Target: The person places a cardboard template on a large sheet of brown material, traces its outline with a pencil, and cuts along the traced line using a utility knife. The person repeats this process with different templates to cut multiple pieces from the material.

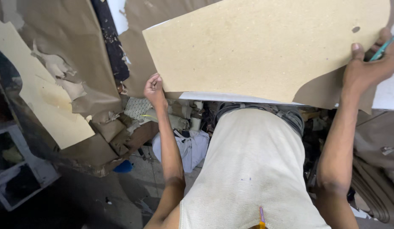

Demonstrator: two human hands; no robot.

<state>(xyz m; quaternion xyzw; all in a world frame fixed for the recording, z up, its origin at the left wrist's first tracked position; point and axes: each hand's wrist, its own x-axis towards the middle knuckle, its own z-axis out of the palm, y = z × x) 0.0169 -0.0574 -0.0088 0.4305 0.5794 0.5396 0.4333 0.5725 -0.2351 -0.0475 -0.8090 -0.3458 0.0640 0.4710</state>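
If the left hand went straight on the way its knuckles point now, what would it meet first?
Probably the lower edge of the tan board: the left hand already sits at that edge, though depth is unclear.

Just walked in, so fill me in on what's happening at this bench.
A person is leaning over a work surface covered in brown paper, holding a large tan board template flat on it. The right hand presses the template's right edge and also grips a teal pen. The left hand rests at the template's lower left edge, fingers curled. A second pale board piece lies off to the left, and cloth and scraps are piled on the floor below.
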